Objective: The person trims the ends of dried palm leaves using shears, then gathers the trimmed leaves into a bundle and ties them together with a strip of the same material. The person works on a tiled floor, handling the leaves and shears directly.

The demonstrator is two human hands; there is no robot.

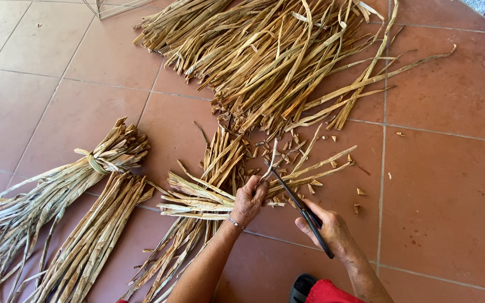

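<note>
Two hands share the cut: the left hand (248, 201) pinches a dried leaf strip (269, 163) upright (taut for the blades), while the right hand (328, 229) at four o'clock grips black scissors (298, 205).

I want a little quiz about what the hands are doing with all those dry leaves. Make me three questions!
1. True or false: the right hand holds scissors.
2. What does the left hand grip? A) a leaf strip B) a cup C) a rope
3. Fill in: the tied bundle lies on the person's ____ side.

Key: 1. True. 2. A, a leaf strip held up to the scissor blades. 3. Left; the big loose pile lies farther away on the tiled floor, with small cut bits scattered near the scissors.
</note>
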